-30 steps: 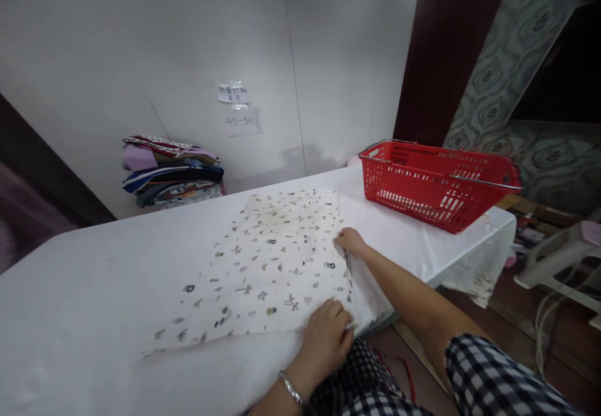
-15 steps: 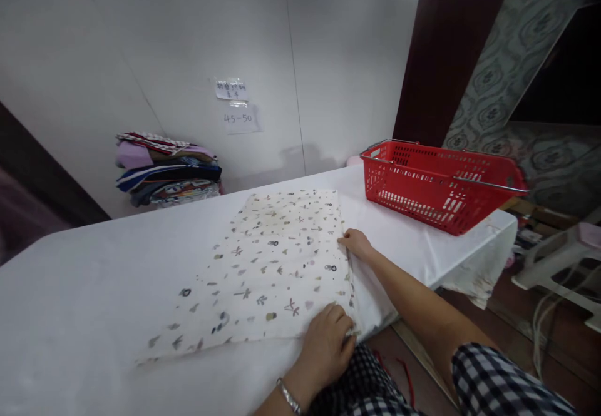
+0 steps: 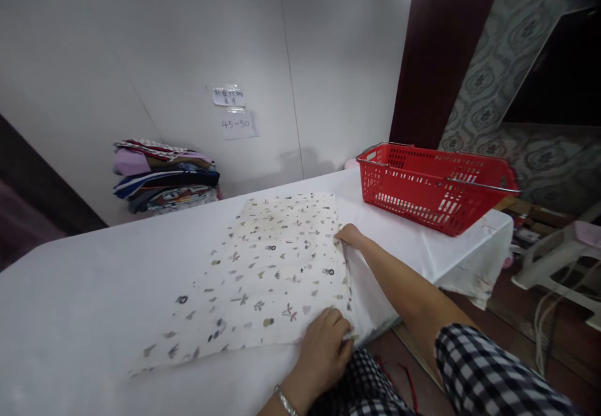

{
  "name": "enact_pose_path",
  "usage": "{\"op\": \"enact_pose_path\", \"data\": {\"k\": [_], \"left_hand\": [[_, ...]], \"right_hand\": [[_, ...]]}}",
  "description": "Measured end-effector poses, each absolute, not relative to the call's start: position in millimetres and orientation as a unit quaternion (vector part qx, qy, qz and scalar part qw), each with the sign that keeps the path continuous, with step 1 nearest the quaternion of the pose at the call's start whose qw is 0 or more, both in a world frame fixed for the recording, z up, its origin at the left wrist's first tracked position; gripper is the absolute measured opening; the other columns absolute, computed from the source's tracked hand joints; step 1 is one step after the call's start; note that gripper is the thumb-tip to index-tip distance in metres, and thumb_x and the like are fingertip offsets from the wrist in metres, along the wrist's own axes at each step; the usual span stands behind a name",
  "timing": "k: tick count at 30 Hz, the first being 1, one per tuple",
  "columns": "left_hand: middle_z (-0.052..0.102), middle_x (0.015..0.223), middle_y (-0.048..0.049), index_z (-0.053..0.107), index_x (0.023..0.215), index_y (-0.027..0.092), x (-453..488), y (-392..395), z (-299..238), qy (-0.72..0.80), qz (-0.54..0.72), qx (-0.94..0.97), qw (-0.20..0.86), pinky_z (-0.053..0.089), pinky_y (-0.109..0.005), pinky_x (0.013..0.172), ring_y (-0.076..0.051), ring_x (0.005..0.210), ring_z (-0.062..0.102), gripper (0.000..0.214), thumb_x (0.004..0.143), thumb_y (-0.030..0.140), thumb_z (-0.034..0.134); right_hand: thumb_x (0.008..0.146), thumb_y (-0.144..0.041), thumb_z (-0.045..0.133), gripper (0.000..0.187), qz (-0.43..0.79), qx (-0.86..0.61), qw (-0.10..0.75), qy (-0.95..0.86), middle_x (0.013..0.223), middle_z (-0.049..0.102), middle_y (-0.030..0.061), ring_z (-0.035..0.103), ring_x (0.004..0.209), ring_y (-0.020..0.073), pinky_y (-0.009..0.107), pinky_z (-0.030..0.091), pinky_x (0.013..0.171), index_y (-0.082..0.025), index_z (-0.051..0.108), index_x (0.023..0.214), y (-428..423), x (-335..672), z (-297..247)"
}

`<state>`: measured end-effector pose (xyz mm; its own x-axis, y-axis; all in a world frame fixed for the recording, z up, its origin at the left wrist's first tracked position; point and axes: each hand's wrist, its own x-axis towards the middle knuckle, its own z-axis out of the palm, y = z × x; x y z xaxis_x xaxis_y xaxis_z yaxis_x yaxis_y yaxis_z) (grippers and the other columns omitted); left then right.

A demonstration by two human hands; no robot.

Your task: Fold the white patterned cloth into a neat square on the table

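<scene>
Evidently laid flat on the white-covered surface (image 3: 94, 291), with one corner by the near edge: a cream cloth (image 3: 263, 272) printed with small grey, green and dark motifs. Pinched at its right edge, partway along, between thumb and fingers of the right hand (image 3: 350, 236), with hardly any gap in that grip. Held at the near right corner by the left hand (image 3: 325, 344), with fingers curled in over the fabric; partly hidden, so impossible to tell the exact amount caught. Around the left wrist, a silver bracelet (image 3: 284, 400); on the right arm, a black-and-white checked sleeve (image 3: 488, 366). Farther right on the surface, well apart from the cloth, a red basket (image 3: 413, 196) with metal handles. At the back left, in front of the wall (image 3: 188, 40), a stack of folded clothes (image 3: 166, 178) in lilac, blue, black and other colours. Taped to the wall above, to the right of the stack, two paper notes (image 3: 240, 126), with 45-50 on the lower. Beyond the basket, a dark red door (image 3: 429, 59); down to the right, beside the surface, a white plastic stool (image 3: 549, 264) with something pink (image 3: 588, 233) on top.
</scene>
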<state>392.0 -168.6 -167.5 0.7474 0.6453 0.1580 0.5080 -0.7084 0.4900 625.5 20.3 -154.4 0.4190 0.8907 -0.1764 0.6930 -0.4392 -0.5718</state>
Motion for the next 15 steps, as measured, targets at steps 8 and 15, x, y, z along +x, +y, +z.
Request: {"op": "enact_pose_path", "data": {"k": [8,15], "left_hand": [[0.056,0.096,-0.0003,0.054,0.087,0.022,390.7,-168.1,-173.3,0.317,0.177,0.906,0.216,0.036,-0.030,0.075,-0.017,0.092,0.048,0.011,0.079,0.017,0.059],[0.057,0.095,-0.0005,0.055,0.087,0.022,392.0,-166.7,-174.7,0.320,0.179,0.904,0.222,0.036,-0.030,0.075,-0.017,0.091,0.049,0.011,0.078,0.017,0.060]], "right_hand": [[0.064,-0.018,0.069,0.009,0.227,-0.802,0.229,-0.503,0.071,0.067,0.0028,0.061,0.069,0.0146,0.018,0.035,0.050,-0.014,0.068,0.072,24.9,625.8,-150.9],[0.067,-0.015,0.061,0.018,0.197,-0.803,0.253,-0.502,0.083,0.068,0.0043,0.061,0.076,0.0161,0.019,0.036,0.055,-0.015,0.066,0.084,15.1,621.8,-146.8]]}}
